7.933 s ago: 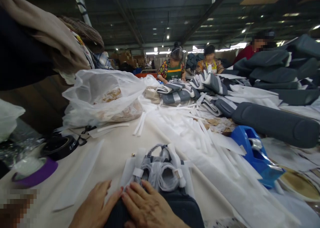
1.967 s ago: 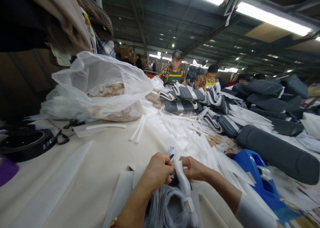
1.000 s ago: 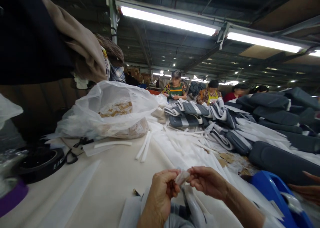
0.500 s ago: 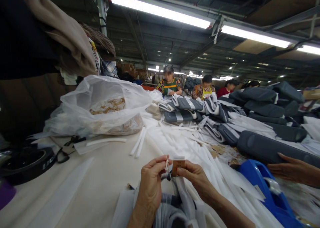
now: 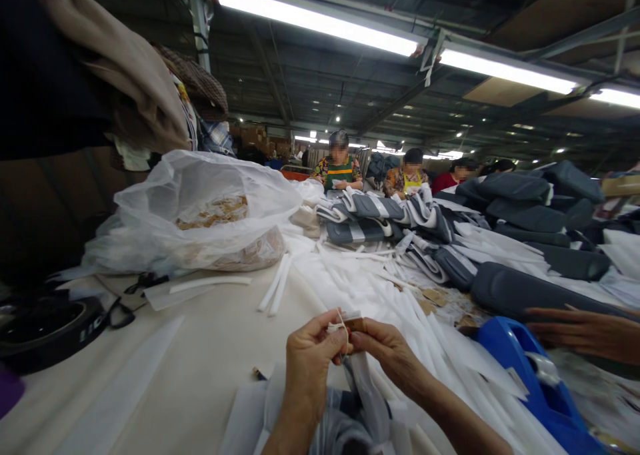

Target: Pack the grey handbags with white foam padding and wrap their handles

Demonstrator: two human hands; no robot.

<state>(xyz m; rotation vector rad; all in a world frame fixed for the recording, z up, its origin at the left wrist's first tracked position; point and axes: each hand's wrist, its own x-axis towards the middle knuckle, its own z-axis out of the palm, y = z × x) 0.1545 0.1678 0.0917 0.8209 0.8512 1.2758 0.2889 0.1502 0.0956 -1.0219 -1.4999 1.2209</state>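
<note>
My left hand point(image 5: 311, 352) is closed in a pinch on a thin white string point(image 5: 343, 322), which loops up over the fingertips. Right beside it, my right hand point(image 5: 390, 348) grips a small brown tag point(image 5: 355, 324) between thumb and fingers. The fingertips of both hands meet at the tag's left side, so where the string joins it is hidden. Below, between my forearms, lies a bundle of dark and white material in clear plastic point(image 5: 345, 425).
A blue tape dispenser point(image 5: 530, 368) stands to the right, with another person's blurred hand point(image 5: 590, 332) near it. White strips point(image 5: 275, 285), stacked grey padded pieces point(image 5: 520, 295) and an open plastic bag point(image 5: 210, 242) cover the table. Several people work at the back.
My hands have come together, the left moving right to the tag. The tag has tilted and shows less of its face. The other person's hand at the right has shifted and is blurred.
</note>
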